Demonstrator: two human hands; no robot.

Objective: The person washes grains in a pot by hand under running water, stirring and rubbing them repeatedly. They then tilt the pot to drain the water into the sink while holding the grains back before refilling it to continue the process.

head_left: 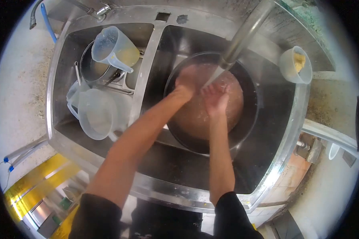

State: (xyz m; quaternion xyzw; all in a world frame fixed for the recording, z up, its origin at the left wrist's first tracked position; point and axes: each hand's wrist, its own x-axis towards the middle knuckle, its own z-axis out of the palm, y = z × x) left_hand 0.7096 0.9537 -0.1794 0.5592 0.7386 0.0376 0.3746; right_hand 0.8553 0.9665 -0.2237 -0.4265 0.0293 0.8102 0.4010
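A large dark pot (256, 101) stands in the right sink basin, filled with cloudy reddish-brown liquid (199, 119). Water (214, 77) pours into it from the metal faucet (243, 38). Over the pot, beside the stream, my right hand (216, 98) is turned palm up, its fingers apart and slightly curled, holding nothing visible. My left hand (185, 83) is at the left part of the pot, just left of the stream. Blur and the liquid hide its fingers, so I cannot see whether it holds anything.
In the left basin lie a clear plastic measuring jug (107, 44), a second translucent jug (95, 113) and a dark pan (85, 63). A metal divider (145, 75) separates the basins. A plastic cup (297, 65) with something yellow inside sits on the right rim.
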